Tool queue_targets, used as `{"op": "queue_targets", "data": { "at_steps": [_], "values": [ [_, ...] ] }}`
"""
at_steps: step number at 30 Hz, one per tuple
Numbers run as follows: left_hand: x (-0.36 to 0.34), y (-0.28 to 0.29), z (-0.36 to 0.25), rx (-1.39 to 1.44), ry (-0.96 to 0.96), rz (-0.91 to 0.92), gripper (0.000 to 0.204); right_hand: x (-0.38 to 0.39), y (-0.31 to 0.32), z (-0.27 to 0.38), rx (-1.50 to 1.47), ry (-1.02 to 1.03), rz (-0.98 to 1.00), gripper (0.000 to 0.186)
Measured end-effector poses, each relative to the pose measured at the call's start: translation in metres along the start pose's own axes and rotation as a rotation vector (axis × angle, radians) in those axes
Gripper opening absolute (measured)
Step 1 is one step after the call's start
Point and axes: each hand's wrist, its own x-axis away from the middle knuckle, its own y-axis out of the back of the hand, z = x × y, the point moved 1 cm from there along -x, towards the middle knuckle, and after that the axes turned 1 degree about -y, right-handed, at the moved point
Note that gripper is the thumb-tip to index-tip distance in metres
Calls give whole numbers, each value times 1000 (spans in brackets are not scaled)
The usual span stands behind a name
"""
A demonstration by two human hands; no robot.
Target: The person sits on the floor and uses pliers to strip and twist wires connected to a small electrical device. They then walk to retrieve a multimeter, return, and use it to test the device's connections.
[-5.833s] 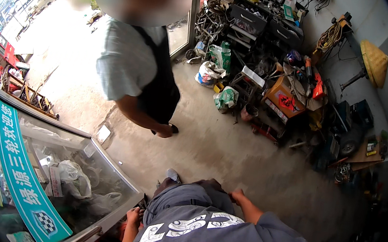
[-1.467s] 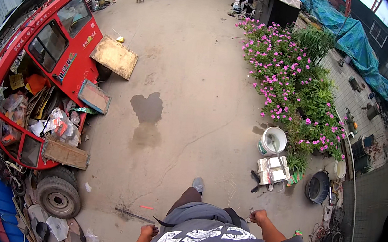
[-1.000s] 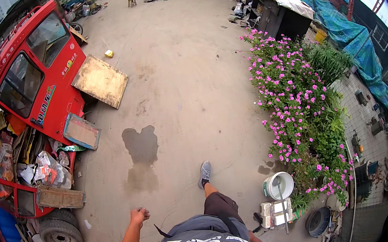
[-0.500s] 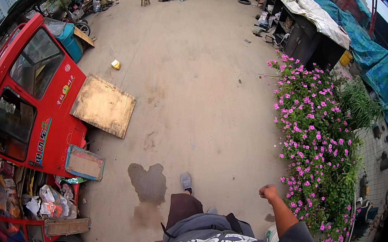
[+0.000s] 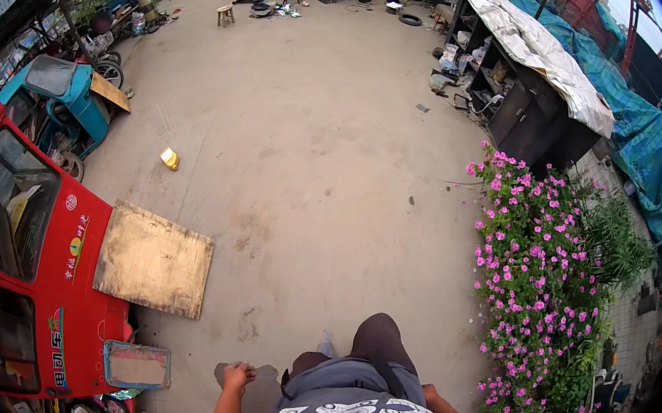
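My left hand (image 5: 239,374) hangs in front of my body on the left, over a dark wet patch (image 5: 265,386) on the ground. Its fingers are curled closed and I see nothing in them. Beside my right hip, my right hand (image 5: 429,392) is only partly visible; its fingers are hidden. Neither hand touches any object that I can make out. The nearest things to the left are a flat wooden board (image 5: 155,260) jutting from a red three-wheeled vehicle (image 5: 81,291) and a smaller framed panel (image 5: 137,366).
Pink flowers (image 5: 536,300) line the right side, below a dark cabinet (image 5: 527,115) with a pale cover. A yellow container (image 5: 170,159) lies ahead left, near a blue three-wheeler (image 5: 89,104). Farther off are a stool (image 5: 226,15) and a tyre (image 5: 410,20).
I have walked forward; the vehicle, board and flowers sit lower in view. My left hand has swung forward into sight, while my right, earlier a raised fist, has swung back.
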Motion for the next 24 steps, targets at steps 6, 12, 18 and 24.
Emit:
{"op": "queue_targets", "data": {
  "at_steps": [6,12,18,24],
  "values": [
    [-84,-91,-148,27,-139,35,20,-121,-16,102,90,-132,48,22],
    [-128,-160,-234,-387,106,38,20,-256,-13,321,-325,-15,106,15],
    [-201,-230,-374,-14,-88,27,26,-228,-22,609,-76,225,85,14],
    [-278,-305,-539,-84,-144,186,29,-210,-90,836,-200,435,284,20]
  ]
}}
